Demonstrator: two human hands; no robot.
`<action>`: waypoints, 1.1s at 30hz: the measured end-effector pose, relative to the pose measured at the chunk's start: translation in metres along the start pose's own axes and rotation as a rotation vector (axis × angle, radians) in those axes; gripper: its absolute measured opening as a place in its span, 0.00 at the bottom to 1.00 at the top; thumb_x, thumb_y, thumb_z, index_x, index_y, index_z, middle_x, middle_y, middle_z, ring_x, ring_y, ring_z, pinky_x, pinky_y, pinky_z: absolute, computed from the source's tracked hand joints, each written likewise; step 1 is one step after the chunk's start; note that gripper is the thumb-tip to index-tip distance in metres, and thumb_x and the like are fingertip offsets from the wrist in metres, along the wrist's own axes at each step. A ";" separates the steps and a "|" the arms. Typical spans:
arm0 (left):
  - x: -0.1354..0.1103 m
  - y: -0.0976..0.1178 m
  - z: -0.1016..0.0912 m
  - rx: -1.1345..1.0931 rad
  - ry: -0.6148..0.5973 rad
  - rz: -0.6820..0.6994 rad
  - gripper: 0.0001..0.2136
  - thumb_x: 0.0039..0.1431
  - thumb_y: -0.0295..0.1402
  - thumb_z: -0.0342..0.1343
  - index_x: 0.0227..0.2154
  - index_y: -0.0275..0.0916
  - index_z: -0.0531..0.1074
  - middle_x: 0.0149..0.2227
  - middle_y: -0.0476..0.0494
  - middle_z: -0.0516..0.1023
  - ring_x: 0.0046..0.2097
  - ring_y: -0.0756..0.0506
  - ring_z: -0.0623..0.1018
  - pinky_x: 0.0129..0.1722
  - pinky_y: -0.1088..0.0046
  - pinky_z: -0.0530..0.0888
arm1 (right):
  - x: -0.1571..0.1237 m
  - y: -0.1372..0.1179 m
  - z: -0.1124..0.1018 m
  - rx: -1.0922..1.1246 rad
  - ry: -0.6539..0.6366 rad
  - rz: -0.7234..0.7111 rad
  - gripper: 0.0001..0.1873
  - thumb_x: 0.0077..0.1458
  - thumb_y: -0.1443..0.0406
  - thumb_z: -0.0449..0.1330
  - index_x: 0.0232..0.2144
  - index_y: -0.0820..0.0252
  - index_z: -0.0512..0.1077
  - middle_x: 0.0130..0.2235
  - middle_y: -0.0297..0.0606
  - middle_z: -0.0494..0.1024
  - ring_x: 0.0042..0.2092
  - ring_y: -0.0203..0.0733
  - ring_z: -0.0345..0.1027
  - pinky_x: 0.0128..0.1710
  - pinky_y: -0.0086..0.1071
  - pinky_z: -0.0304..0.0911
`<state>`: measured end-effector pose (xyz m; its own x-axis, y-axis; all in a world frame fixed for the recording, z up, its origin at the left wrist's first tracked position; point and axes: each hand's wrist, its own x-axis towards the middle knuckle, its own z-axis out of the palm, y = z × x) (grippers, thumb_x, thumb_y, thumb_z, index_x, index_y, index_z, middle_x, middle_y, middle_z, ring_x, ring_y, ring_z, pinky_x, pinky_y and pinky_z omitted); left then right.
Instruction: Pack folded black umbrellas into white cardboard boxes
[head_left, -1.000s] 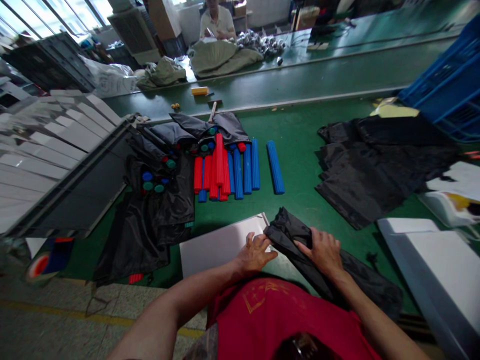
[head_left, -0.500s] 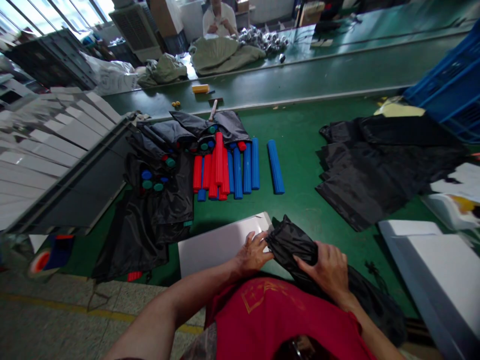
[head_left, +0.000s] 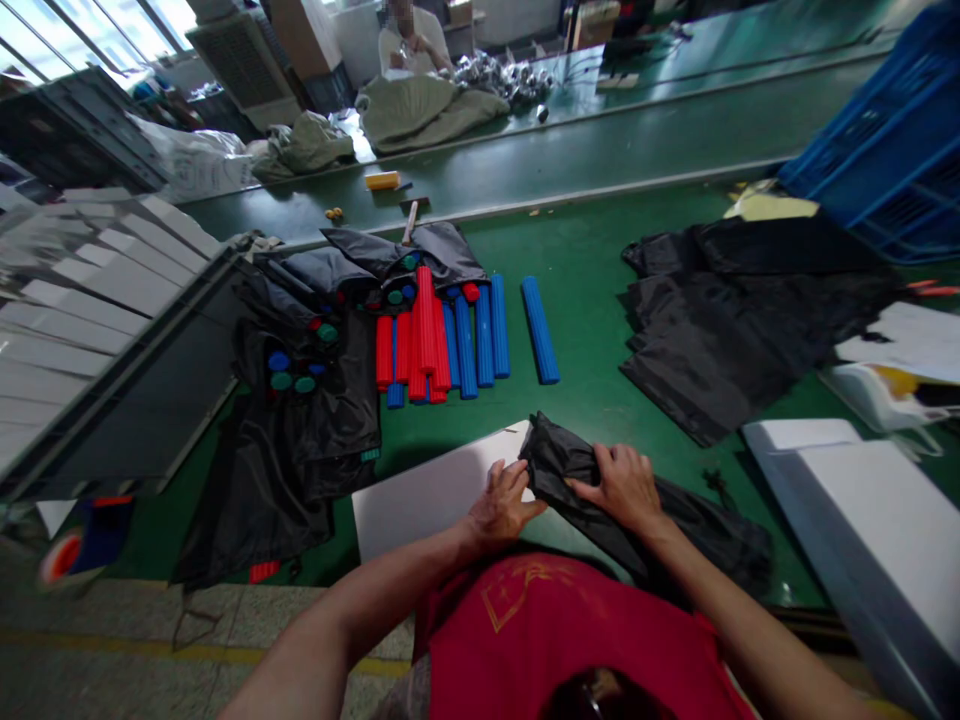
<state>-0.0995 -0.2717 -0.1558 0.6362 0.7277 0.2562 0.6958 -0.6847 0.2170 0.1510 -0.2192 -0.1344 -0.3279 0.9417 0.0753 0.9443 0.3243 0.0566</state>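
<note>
Far L of frame: grey crate [head_left: 165, 420] w/ white cartons [head_left: 97, 290]; next, mid-L, full blk bags [head_left: 330, 410] w/ coloured rod ends [head_left: 281, 381] showing. Ctr: red rods [head_left: 425, 325] & blue rods [head_left: 484, 335], plus lone blue rod [head_left: 540, 330] just R. Lower ctr: white box [head_left: 420, 490], L hand [head_left: 499, 507] over its R end, fingers slightly apart, tips at near end of long blk bag [head_left: 559, 460]; can't tell if pinching. Bag's lower ctr-R, R hand [head_left: 624, 490] thumb & fingers clamped on it. Mid-R: flat blk bags [head_left: 742, 330]; upper R, blue crate [head_left: 885, 150].

Glare from upper-left windows [head_left: 71, 28]
</note>
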 end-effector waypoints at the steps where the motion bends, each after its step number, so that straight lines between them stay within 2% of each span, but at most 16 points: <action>1: 0.000 0.001 0.000 -0.003 0.047 -0.005 0.12 0.60 0.36 0.54 0.44 0.50 0.76 0.53 0.38 0.69 0.62 0.36 0.60 0.60 0.50 0.51 | 0.003 -0.002 -0.002 -0.004 -0.007 0.015 0.30 0.52 0.41 0.54 0.39 0.63 0.70 0.33 0.46 0.69 0.37 0.52 0.59 0.35 0.37 0.47; 3: 0.000 0.003 0.000 -0.018 0.131 -0.015 0.11 0.59 0.34 0.54 0.42 0.48 0.77 0.54 0.37 0.68 0.61 0.36 0.61 0.59 0.52 0.54 | 0.007 -0.007 -0.004 -0.007 -0.008 0.027 0.31 0.52 0.41 0.54 0.40 0.63 0.71 0.34 0.48 0.69 0.38 0.53 0.59 0.36 0.38 0.48; 5: -0.001 0.004 -0.002 -0.046 0.174 -0.017 0.10 0.59 0.34 0.54 0.41 0.47 0.77 0.53 0.37 0.68 0.59 0.36 0.62 0.58 0.53 0.56 | 0.008 -0.011 -0.005 0.016 -0.002 -0.021 0.32 0.53 0.42 0.54 0.42 0.65 0.71 0.35 0.49 0.70 0.39 0.54 0.59 0.38 0.39 0.49; 10: -0.003 0.006 -0.011 -0.125 0.175 -0.033 0.10 0.54 0.30 0.56 0.38 0.48 0.78 0.48 0.40 0.69 0.54 0.39 0.66 0.55 0.57 0.60 | 0.009 -0.009 -0.004 0.144 0.016 -0.245 0.47 0.51 0.36 0.49 0.54 0.71 0.67 0.41 0.55 0.71 0.42 0.56 0.58 0.42 0.43 0.51; 11: -0.001 0.004 -0.015 -0.150 0.154 -0.089 0.11 0.53 0.29 0.55 0.36 0.48 0.78 0.46 0.41 0.70 0.52 0.40 0.67 0.53 0.59 0.62 | 0.010 -0.008 -0.004 0.156 0.012 -0.277 0.48 0.50 0.35 0.49 0.57 0.69 0.65 0.42 0.56 0.70 0.42 0.56 0.58 0.42 0.44 0.52; 13: 0.010 -0.002 -0.024 -0.167 0.097 -0.303 0.11 0.53 0.28 0.53 0.36 0.45 0.78 0.43 0.41 0.70 0.48 0.43 0.69 0.49 0.62 0.65 | 0.012 -0.006 -0.005 0.164 0.000 -0.319 0.47 0.51 0.36 0.49 0.61 0.62 0.61 0.43 0.55 0.70 0.43 0.56 0.59 0.42 0.44 0.52; 16: 0.041 -0.019 -0.036 -0.109 0.006 -0.659 0.15 0.56 0.29 0.51 0.46 0.39 0.74 0.45 0.37 0.71 0.50 0.40 0.69 0.48 0.61 0.66 | 0.014 -0.005 -0.005 0.175 -0.014 -0.327 0.44 0.53 0.37 0.49 0.63 0.56 0.59 0.43 0.54 0.70 0.43 0.56 0.59 0.42 0.43 0.53; 18: 0.066 -0.034 -0.038 -0.087 -0.074 -0.778 0.17 0.56 0.31 0.52 0.49 0.38 0.72 0.47 0.35 0.72 0.51 0.38 0.69 0.48 0.59 0.67 | 0.015 -0.005 -0.004 0.199 -0.022 -0.314 0.43 0.53 0.38 0.49 0.63 0.55 0.59 0.43 0.53 0.70 0.43 0.55 0.59 0.41 0.42 0.54; 21: 0.093 -0.053 -0.033 -0.099 -0.229 -0.896 0.12 0.54 0.34 0.55 0.40 0.39 0.77 0.40 0.37 0.77 0.43 0.41 0.74 0.42 0.65 0.68 | 0.015 -0.002 -0.003 0.255 -0.032 -0.299 0.42 0.54 0.39 0.50 0.63 0.55 0.60 0.42 0.51 0.70 0.43 0.53 0.59 0.41 0.41 0.55; 23: 0.101 -0.061 -0.028 -0.102 -0.288 -0.950 0.12 0.58 0.35 0.51 0.34 0.38 0.79 0.37 0.36 0.79 0.39 0.43 0.76 0.38 0.69 0.68 | 0.016 0.000 -0.002 0.300 -0.036 -0.310 0.41 0.54 0.40 0.51 0.63 0.55 0.60 0.42 0.51 0.70 0.43 0.53 0.59 0.42 0.42 0.56; 26: 0.099 -0.063 -0.025 -0.093 -0.329 -0.996 0.17 0.62 0.37 0.46 0.34 0.35 0.80 0.36 0.34 0.80 0.37 0.43 0.77 0.36 0.71 0.67 | 0.020 0.000 -0.002 0.368 -0.048 -0.399 0.37 0.56 0.44 0.53 0.63 0.54 0.60 0.44 0.51 0.70 0.45 0.52 0.58 0.43 0.42 0.56; 30: 0.086 -0.060 -0.025 -0.091 -0.363 -0.997 0.17 0.62 0.36 0.46 0.32 0.36 0.80 0.36 0.37 0.81 0.37 0.45 0.77 0.35 0.73 0.65 | 0.035 -0.011 -0.004 0.411 -0.084 -0.541 0.33 0.58 0.48 0.54 0.62 0.51 0.61 0.44 0.48 0.69 0.45 0.50 0.57 0.44 0.42 0.55; 33: 0.083 -0.062 -0.025 -0.077 -0.355 -0.985 0.18 0.63 0.35 0.44 0.32 0.35 0.80 0.37 0.36 0.80 0.38 0.45 0.77 0.35 0.73 0.65 | 0.050 -0.024 -0.007 0.391 -0.115 -0.595 0.33 0.57 0.48 0.54 0.62 0.51 0.61 0.43 0.47 0.70 0.44 0.50 0.57 0.43 0.42 0.55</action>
<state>-0.0985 -0.1697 -0.1241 -0.1303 0.9259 -0.3546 0.9438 0.2254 0.2417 0.1121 -0.1805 -0.1246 -0.8049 0.5923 0.0363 0.5551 0.7731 -0.3070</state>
